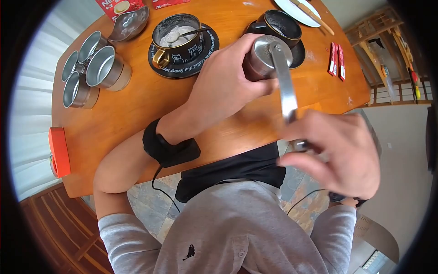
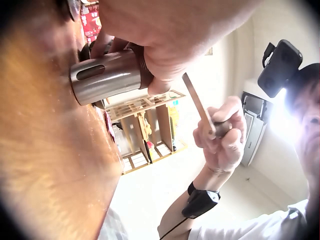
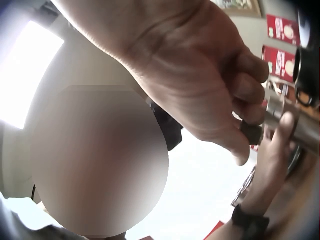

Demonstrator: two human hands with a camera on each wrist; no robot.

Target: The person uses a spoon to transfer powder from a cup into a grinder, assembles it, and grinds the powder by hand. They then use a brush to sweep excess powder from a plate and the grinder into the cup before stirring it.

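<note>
A steel cylindrical grinder point(image 1: 263, 51) with a crank handle point(image 1: 286, 93) stands on the wooden table; its slotted lower body point(image 2: 107, 77) shows in the left wrist view. The left hand point(image 1: 223, 82) grips the upper part, fingers wrapped around it. The right hand point(image 1: 340, 153) holds the dark knob point(image 2: 222, 129) at the crank's end, its fingers curled round it, as the left wrist view shows. In the right wrist view the knob point(image 3: 251, 132) sits between thumb and fingers of the right hand point(image 3: 195, 75). The grinder's contents are hidden.
Beyond the grinder are a black cup point(image 1: 283, 27) and a black cup of pale powder point(image 1: 175, 39) with a spoon, on a saucer point(image 1: 175, 72). Metal cups point(image 1: 102, 66) stand at left, an orange box point(image 1: 59, 150) at the left edge, red sachets point(image 1: 333, 59) at right.
</note>
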